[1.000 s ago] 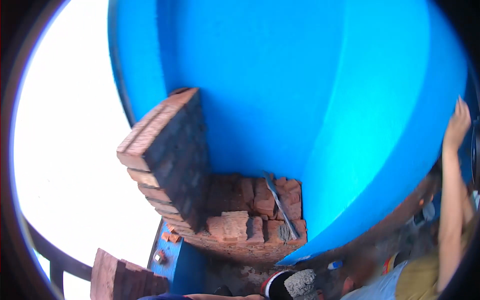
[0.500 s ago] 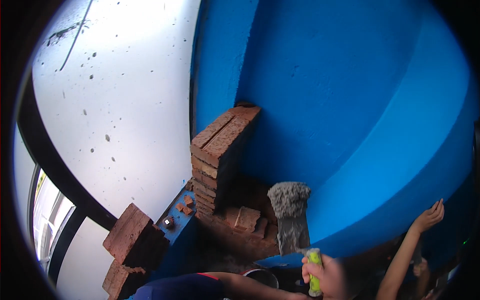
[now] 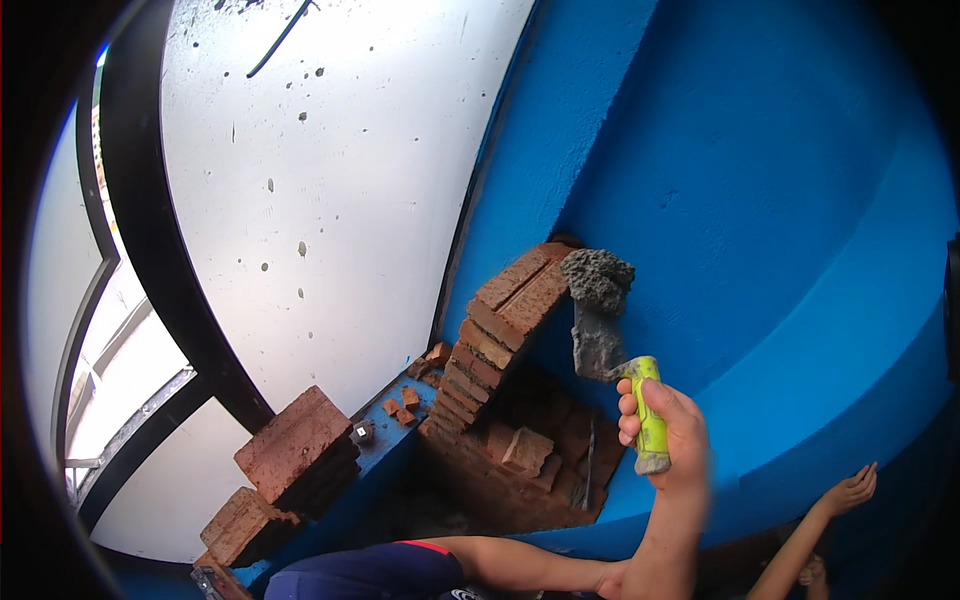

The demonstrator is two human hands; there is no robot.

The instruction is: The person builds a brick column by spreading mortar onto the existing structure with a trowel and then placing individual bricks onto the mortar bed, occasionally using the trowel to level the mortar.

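Note:
My right hand (image 3: 672,430) is closed around the yellow-green handle of a trowel (image 3: 597,348). A lump of wet grey mortar (image 3: 598,280) sits on the blade's far end, beside the top of a narrow brick stack (image 3: 518,292). That stack has a groove along its top bricks and stands against the blue wall. An arm in a navy sleeve (image 3: 365,572), apparently my left, crosses the lower edge toward my right forearm. Its hand is hidden or merges with that forearm, so its fingers do not show.
Bricks (image 3: 300,440) are piled on the blue ledge (image 3: 385,440) at left, near brick fragments (image 3: 402,402) and a small dark object (image 3: 362,432). Broken bricks (image 3: 528,452) lie below the stack. A spattered white panel (image 3: 330,200) stands left. Another person's hand (image 3: 852,490) is at lower right.
My right hand has raised the mortar-loaded trowel away from me, bringing the mortar up beside the stack's top. The view has shifted, so the stack and ledge bricks appear farther right.

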